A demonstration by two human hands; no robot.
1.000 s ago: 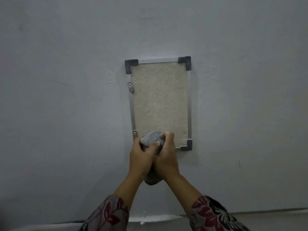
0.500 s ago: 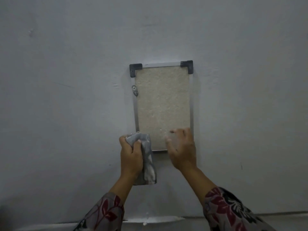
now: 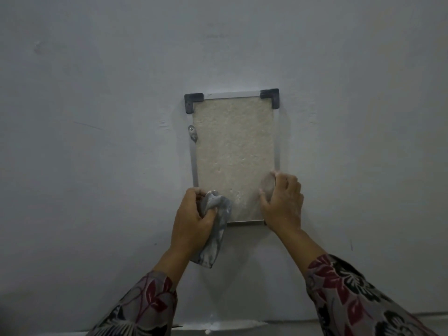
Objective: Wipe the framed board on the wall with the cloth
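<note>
The board is hung upright on a grey wall. It is edged by a thin metal frame with dark caps at its 11 and 1 o'clock corners. A small metal clip is seen on the left rail, at about 10 o'clock.

The cloth, grey and mottled, is bunched in the left hand, which is closed tightly round it. Its upper wad is held at the board's 7 o'clock corner, and its loose end is left hanging below the frame, against the wall.

The right hand is laid over the 5 o'clock corner, with the thumb set on the board's face and the fingers bent at the right rail. These are blurred, so whether the rail is gripped cannot be told.

Flowered sleeves are seen at 5 and 7 o'clock of the view.
</note>
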